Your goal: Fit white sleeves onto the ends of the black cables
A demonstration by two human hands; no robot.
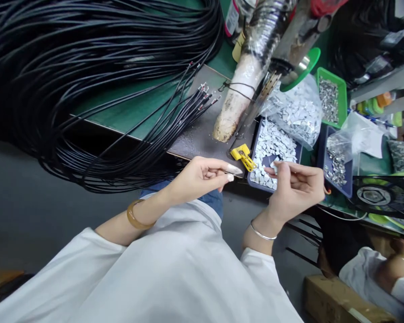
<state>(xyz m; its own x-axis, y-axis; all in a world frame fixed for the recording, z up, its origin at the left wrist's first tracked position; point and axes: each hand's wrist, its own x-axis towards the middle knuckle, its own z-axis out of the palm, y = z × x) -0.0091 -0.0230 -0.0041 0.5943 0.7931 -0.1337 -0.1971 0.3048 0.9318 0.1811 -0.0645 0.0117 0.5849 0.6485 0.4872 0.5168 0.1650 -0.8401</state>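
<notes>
My left hand [210, 176] is closed in a pinch at the front edge of the bench. White covers its thumb and finger tips, and whatever lies between them is too small to make out. Over the near side of a dark blue tray [252, 183], my right hand [298, 184] pinches a small white flat piece [274, 168] between thumb and fingers. Many like pieces [272, 141] fill that tray. A yellow clip-like tool [243, 155] rests between the hands. Black cables [185, 107] with bare-looking ends lie beyond my left hand on a brown board [197, 137].
A large coil of black cable [87, 58] covers the left bench. A wrapped duct [245, 76] slants down over the board. Right of it are a bag of white pieces [298, 107], a green tray [341, 96], a second blue tray [348, 179] and a fan [384, 196]. Another person's arm [390, 269] shows lower right.
</notes>
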